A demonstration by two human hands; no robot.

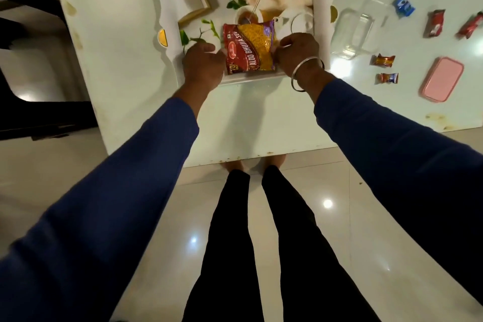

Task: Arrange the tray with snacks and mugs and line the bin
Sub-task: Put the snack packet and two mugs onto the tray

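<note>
Red-and-yellow plastic snack packet (249,48) lies in the white picture-printed rectangular tray (319,8), upper centre of frame. Left hand (202,65) grips its left edge; right hand (298,51) pinches its right edge. Clear plastic container (362,30) sits right of the tray.

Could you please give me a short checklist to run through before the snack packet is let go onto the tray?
1. Snack packet is over the tray, inside its rim: ok.
2. Left hand and right hand hold opposite edges: ok.
3. Packet lies flat on the tray floor: cannot tell.
4. Packet sealed: cannot tell.
5. Mugs on the tray: not ok, none visible.
6. Small wrapped snacks are on the table, not yet on the tray: not ok.
</note>
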